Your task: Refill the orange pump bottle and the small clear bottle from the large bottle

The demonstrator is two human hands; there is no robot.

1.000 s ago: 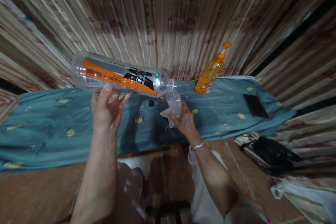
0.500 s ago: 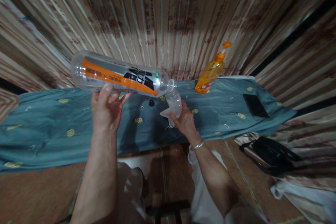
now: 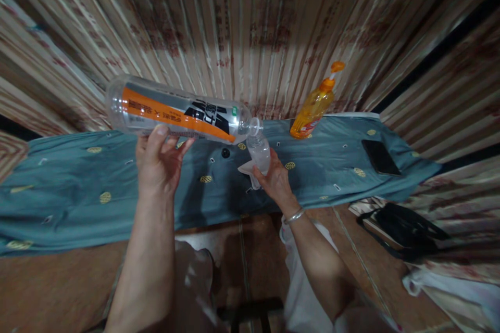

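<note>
My left hand (image 3: pixel 162 158) is closed round the underside of a large clear plastic bottle (image 3: pixel 175 110) with an orange, grey and black label. The bottle lies nearly level in the air, its uncapped neck pointing right and slightly down. At its mouth is the top of a small clear plastic bottle (image 3: pixel 258 150), which tilts a little; whether the two rims touch I cannot tell. My right hand (image 3: pixel 275 177) grips the small bottle low on its side. A pale fin-shaped piece (image 3: pixel 247 168) shows at its base, partly behind my fingers. A small black cap (image 3: pixel 225 153) lies on the cloth nearby.
A teal patterned cloth (image 3: pixel 117 171) covers the narrow table. Toward its back stands an orange pump bottle (image 3: pixel 312 109), and a black phone (image 3: pixel 380 157) lies at the right. Behind hangs a striped curtain (image 3: pixel 250 36). A black bag (image 3: pixel 406 229) is below the right end.
</note>
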